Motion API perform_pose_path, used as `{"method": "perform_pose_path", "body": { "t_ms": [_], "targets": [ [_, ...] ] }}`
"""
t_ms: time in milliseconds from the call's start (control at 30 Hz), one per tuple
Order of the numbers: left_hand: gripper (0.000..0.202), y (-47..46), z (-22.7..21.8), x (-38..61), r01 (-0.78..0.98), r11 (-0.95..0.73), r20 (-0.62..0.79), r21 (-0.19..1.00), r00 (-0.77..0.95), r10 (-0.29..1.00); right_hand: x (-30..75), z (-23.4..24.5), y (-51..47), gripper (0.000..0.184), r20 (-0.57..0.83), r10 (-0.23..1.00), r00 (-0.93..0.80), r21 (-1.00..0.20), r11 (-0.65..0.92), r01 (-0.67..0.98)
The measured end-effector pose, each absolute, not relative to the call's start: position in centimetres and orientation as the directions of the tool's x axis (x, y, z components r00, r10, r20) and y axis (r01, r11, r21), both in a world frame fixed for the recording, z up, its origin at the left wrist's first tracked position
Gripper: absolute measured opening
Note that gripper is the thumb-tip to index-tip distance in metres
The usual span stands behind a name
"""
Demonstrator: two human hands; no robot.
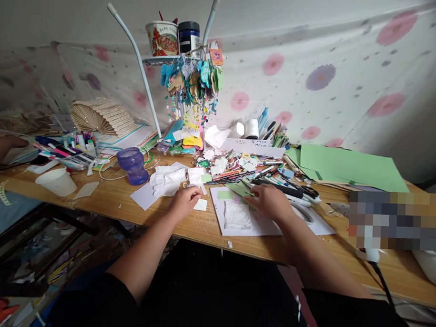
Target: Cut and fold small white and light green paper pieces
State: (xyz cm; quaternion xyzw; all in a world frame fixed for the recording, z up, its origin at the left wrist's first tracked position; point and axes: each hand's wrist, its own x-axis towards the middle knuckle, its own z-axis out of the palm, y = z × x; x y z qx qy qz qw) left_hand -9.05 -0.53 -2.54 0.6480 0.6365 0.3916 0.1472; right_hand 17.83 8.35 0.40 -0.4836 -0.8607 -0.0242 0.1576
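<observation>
My left hand (184,201) rests at the table's front with its fingers curled together; whatever they may hold is too small to make out. Just right of it lies a small cream paper piece (201,205). Above the white sheets my right hand (272,201) has its fingertips closed on a piece of green paper (240,188). Below that paper, a crumpled white tissue (237,215) lies flat on a white sheet (273,230). More white tissue (167,180) is bunched beyond my left hand.
A purple cup (132,166) and a white cup (56,182) stand to the left. Pens and paper scraps (228,166) heap at the middle back, near scissors (310,190). Green sheets (354,164) lie at right. Another person's hand (11,143) shows far left. Part of the right side is pixelated.
</observation>
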Motion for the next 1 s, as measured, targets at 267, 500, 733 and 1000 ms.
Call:
{"method": "perform_pose_path", "body": {
  "t_ms": [267, 500, 733, 1000],
  "targets": [
    [0.013, -0.5, -2.5, -9.0, 0.710, -0.154, 0.331, 0.687, -0.117, 0.936, 18.7, 0.2, 8.4, 0.020, 0.289, 0.886, -0.361, -0.148, 0.414, 0.898],
    [0.012, -0.6, -2.2, -8.8, 0.719, -0.149, 0.323, 0.678, -0.110, 0.940, 17.5, 0.5, 9.3, 0.035, 0.344, 0.853, -0.393, -0.279, 0.492, 0.825],
    [0.013, -0.6, -2.4, -9.0, 0.701, -0.154, 0.327, 0.697, -0.119, 0.937, 17.7, 0.3, 8.9, 0.016, 0.239, 0.812, -0.532, -0.209, 0.579, 0.788],
    [0.013, -0.5, -2.7, -9.0, 0.648, -0.118, 0.278, 0.752, -0.150, 0.949, 17.7, -0.3, 8.4, 0.023, 0.148, 0.841, -0.521, -0.087, 0.536, 0.840]
  ]
}}
